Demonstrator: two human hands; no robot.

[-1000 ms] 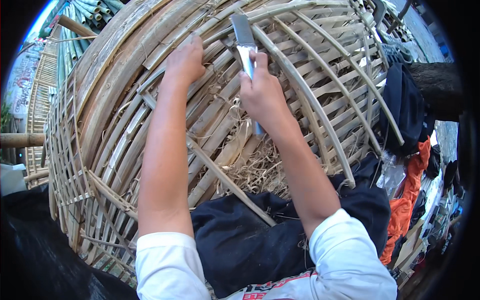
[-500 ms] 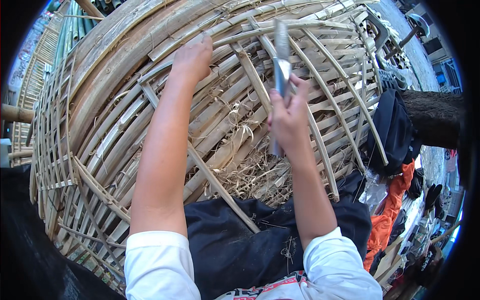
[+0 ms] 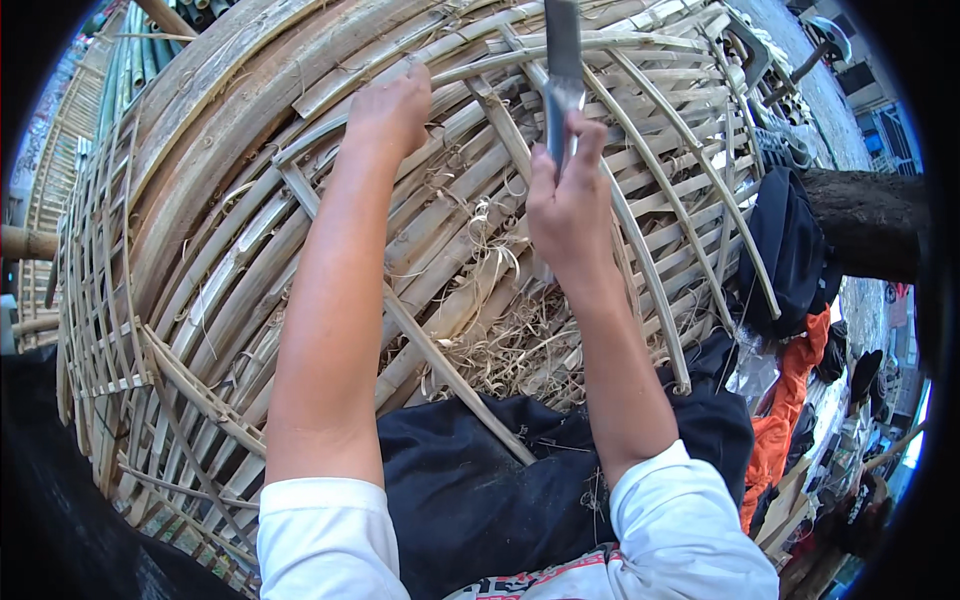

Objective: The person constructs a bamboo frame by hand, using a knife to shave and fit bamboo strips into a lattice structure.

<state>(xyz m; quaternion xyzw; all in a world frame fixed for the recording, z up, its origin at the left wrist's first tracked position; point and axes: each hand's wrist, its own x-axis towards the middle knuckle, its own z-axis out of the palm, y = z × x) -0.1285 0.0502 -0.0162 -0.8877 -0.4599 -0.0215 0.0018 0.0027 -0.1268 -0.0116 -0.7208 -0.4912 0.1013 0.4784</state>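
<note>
My left hand is closed around the end of a long, slightly curved bamboo strip at the far side of a bamboo lattice frame. In my right hand is a metal-handled knife with a broad, straight blade. The blade points away from me and appears above the strip; whether it touches the strip I cannot tell. Crosswise slats of the frame run below both hands. Curled bamboo shavings lie between my forearms, on more split bamboo.
Black cloth covers my lap. Thick split bamboo lies at the far left, beside a woven bamboo panel. On the right are a dark log, a dark cloth bundle and orange fabric.
My right hand has moved slightly up and away from me, carrying the knife so its blade reaches the upper edge of view. My left hand keeps its hold, almost in place.
</note>
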